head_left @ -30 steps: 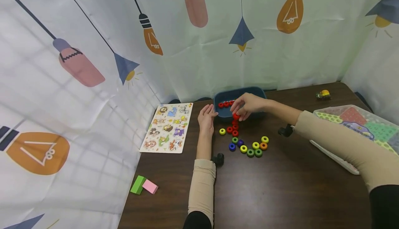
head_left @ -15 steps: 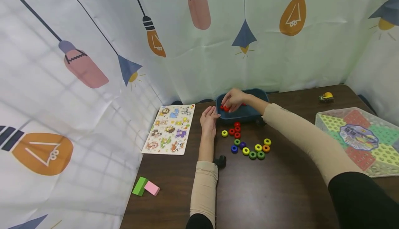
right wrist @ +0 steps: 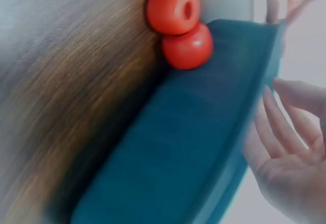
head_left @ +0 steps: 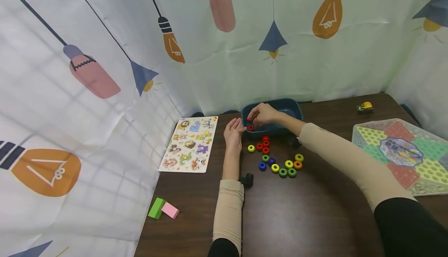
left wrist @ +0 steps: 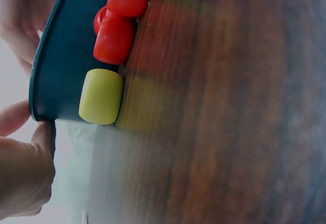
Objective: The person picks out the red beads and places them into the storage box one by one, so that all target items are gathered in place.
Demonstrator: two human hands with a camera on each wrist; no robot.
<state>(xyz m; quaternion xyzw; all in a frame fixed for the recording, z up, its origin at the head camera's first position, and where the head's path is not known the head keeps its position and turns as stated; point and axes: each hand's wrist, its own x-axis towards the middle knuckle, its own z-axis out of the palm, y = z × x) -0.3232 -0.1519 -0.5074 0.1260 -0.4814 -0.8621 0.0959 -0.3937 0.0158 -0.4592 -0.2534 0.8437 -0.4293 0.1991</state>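
Observation:
A dark teal tray (head_left: 293, 109) stands against the back curtain with red beads (head_left: 250, 128) in its left end. My left hand (head_left: 232, 135) is at the tray's left corner, thumb and a finger on either side of the rim in the left wrist view. My right hand (head_left: 263, 114) reaches down into the tray, fingertips right at a red bead; the rim hides the tips in the right wrist view, so I cannot tell if they grip it. In front, red beads (head_left: 266, 150) form a short line beside a yellow bead (left wrist: 101, 96).
Blue, green, yellow and orange beads (head_left: 297, 165) curve across the table. An animal puzzle board (head_left: 189, 144) lies left, with green (head_left: 156, 208) and pink blocks (head_left: 170, 210) nearer. A clear patterned box (head_left: 402, 152) and small yellow toy (head_left: 365, 107) are at right.
My right hand set a red bead at the far end of the red line, then moved left into the tray. Its fingers shifted slightly among the beads there. My left hand stayed put.

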